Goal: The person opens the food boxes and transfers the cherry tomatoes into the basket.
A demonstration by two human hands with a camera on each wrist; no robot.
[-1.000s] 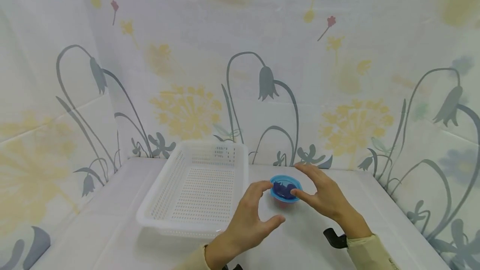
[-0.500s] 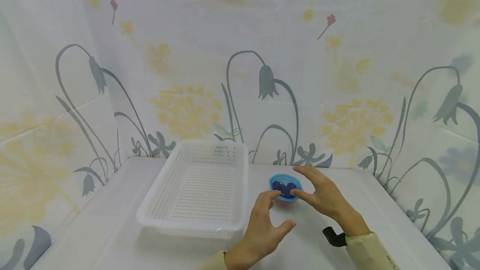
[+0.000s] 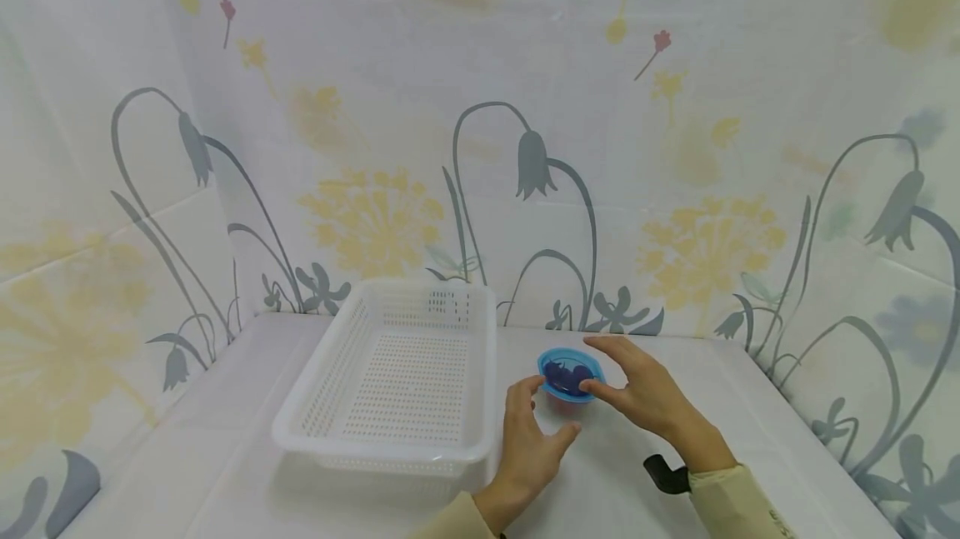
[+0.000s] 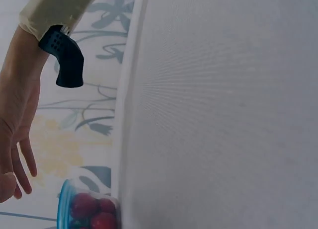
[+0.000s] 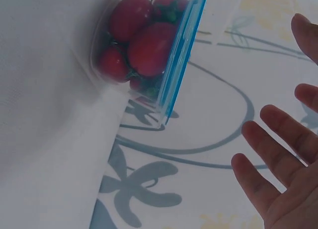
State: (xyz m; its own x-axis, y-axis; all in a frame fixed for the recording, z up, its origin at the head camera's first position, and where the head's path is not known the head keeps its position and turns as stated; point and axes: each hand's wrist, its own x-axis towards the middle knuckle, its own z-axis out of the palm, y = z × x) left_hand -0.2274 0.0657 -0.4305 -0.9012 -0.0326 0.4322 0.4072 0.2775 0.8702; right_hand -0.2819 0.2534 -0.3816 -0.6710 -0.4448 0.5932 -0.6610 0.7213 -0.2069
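Observation:
A clear plastic tub with a blue lid (image 3: 568, 352) stands on the table, right of the basket. Red cherry tomatoes (image 5: 149, 49) with green stems fill it; through the lid they look dark purple in the head view. My right hand (image 3: 651, 393) hovers at the tub's right side, fingers spread. The right wrist view shows this hand (image 5: 285, 164) apart from the lid. My left hand (image 3: 528, 446) is raised at the near left of the tub, thumb and fingers apart, a fingertip overlapping the lid's edge in the head view. Neither hand holds anything.
A white perforated basket (image 3: 296, 437) sits left of the tub, close to my left hand. White cloth covers the table (image 3: 645, 493). A flower-printed curtain (image 3: 480, 39) stands behind and at both sides. On my right sleeve is a black bent attachment (image 3: 666, 475).
My left hand has moved right, past the basket's edge, then drawn back slightly left in the last half second. The right hand is nearly still, and the tub stays in place.

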